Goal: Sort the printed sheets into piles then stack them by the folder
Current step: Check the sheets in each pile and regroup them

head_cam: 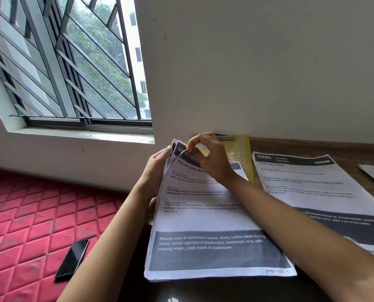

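Head view: "Multi-room Cloth" sheets (203, 221)

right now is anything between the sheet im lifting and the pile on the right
Nothing visible except your own right forearm crossing the right pile's near edge; the right hand pinches the top sheet's corner.

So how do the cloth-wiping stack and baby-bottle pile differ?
The left hand holds the cloth-wiping stack at its top and the right hand pinches a corner up; the baby-bottle pile lies flat, untouched. The stack sits left of the pile. Both are sheets with dark bands.
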